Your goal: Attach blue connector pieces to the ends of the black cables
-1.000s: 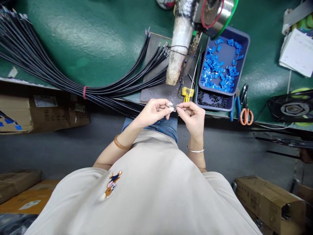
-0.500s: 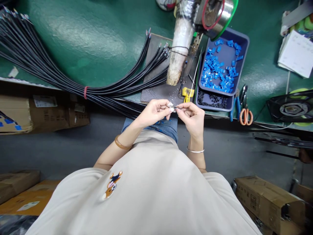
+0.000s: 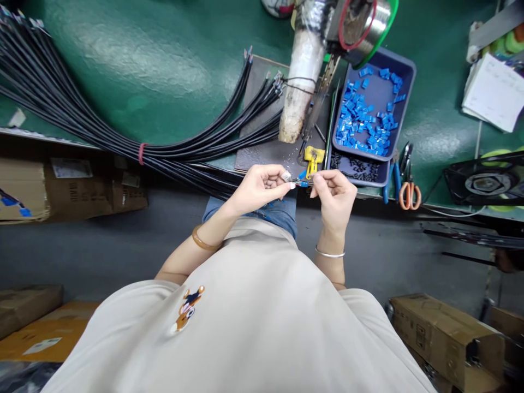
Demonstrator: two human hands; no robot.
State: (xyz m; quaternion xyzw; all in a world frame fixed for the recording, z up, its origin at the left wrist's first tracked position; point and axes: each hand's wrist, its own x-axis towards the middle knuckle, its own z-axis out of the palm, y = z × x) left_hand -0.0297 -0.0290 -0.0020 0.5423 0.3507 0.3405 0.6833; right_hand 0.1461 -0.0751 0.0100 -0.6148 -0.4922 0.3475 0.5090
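Observation:
In the head view my left hand (image 3: pixel 264 188) is closed in a pinch, with thumb and forefinger on a thin cable end. Small blue connectors (image 3: pixel 302 184) stick out from its fingertips, with a bit of reddish wire beside them. My right hand (image 3: pixel 334 192) is closed too, fingertips pressed together just right of the connectors. Whatever it pinches is too thin to name. Just beyond the hands lies a yellow clip-like tool (image 3: pixel 313 157). Above it the wrapped white nozzle (image 3: pixel 295 109) points down at a dark board (image 3: pixel 257 155).
A bundle of black cables (image 3: pixel 172 150), tied with a red band, runs along the left. At right are a grey bin (image 3: pixel 409 82) of blue connectors, a lower bin (image 3: pixel 382 176) of small black parts, orange-handled scissors (image 3: pixel 410 195), blue-handled pliers (image 3: pixel 396 183) and a fan (image 3: pixel 483 183).
My right hand has moved right, away from my left fingertips. Blue connectors now show between the hands. The pale strand that stood beside the yellow tool no longer shows there.

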